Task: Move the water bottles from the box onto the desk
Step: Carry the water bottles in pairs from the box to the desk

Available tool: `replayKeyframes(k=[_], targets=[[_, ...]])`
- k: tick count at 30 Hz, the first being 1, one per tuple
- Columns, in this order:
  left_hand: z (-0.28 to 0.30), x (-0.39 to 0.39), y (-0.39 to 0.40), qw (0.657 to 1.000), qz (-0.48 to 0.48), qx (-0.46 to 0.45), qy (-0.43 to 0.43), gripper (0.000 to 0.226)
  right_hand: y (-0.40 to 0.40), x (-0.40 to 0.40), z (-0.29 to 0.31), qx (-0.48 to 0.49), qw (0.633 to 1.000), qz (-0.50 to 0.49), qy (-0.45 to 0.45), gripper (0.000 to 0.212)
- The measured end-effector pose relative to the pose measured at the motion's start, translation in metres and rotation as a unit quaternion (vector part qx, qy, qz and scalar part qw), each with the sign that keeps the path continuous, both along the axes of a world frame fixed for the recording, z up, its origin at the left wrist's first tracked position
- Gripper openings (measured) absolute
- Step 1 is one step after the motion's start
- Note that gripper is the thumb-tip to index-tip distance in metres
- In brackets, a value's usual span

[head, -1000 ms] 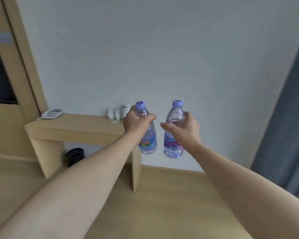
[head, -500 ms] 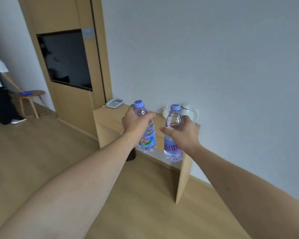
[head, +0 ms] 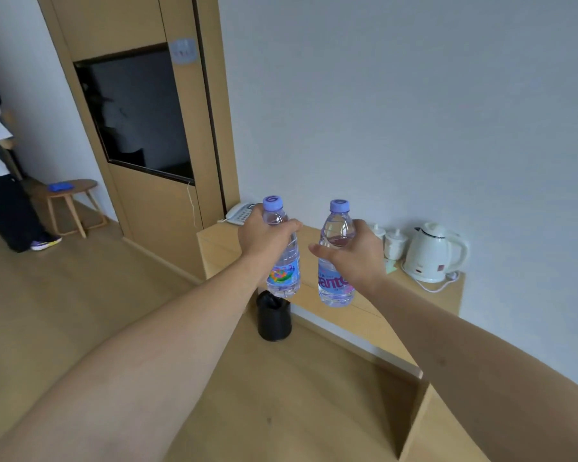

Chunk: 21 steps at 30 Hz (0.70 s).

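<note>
While both arms reach out, left hand (head: pixel 264 236) gripping one water bottle (head: pixel 282 255), right hand (head: pixel 354 255) gripping another bottle (head: pixel 336 258), upright above desk (head: pixel 374 315)

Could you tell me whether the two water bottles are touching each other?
Apart. The head view shows the left bottle in the left hand and the right bottle in the right hand, with desk showing plainly between them.

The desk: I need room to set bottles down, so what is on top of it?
A telephone, two white cups and a kettle show on the desk; hands and bottles hide its middle.
</note>
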<state>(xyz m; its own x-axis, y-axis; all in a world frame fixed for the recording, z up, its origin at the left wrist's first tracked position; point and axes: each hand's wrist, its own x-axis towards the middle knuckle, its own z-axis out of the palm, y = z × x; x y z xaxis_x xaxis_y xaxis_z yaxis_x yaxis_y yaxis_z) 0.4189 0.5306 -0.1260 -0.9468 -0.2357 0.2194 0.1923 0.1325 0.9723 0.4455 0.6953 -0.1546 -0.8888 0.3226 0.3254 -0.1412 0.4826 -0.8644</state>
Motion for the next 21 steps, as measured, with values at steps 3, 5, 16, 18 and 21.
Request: replayKeyframes(k=[3,5,16,18,21], targets=[[0.000,-0.051,-0.014,1.000,0.002,-0.011,-0.008,0.031,-0.012,-0.048,0.001,0.000,1.000,-0.002,-0.012,0.068],[-0.003,-0.090,-0.022,1.000,0.001,-0.013,-0.015,0.030,-0.019,-0.085,-0.002,0.005,1.000,0.000,-0.027,0.066],[-0.048,-0.324,-0.019,0.999,-0.013,-0.010,-0.043,0.039,-0.019,-0.320,-0.047,0.031,0.997,0.012,-0.071,0.068],[-0.055,-0.371,-0.012,0.998,-0.008,-0.017,-0.055,0.040,-0.011,-0.370,-0.053,0.043,0.995,0.022,-0.086,0.071],[-0.061,-0.432,-0.001,0.997,-0.010,-0.032,-0.075,0.041,-0.002,-0.433,-0.061,0.052,0.993,0.029,-0.098,0.073]])
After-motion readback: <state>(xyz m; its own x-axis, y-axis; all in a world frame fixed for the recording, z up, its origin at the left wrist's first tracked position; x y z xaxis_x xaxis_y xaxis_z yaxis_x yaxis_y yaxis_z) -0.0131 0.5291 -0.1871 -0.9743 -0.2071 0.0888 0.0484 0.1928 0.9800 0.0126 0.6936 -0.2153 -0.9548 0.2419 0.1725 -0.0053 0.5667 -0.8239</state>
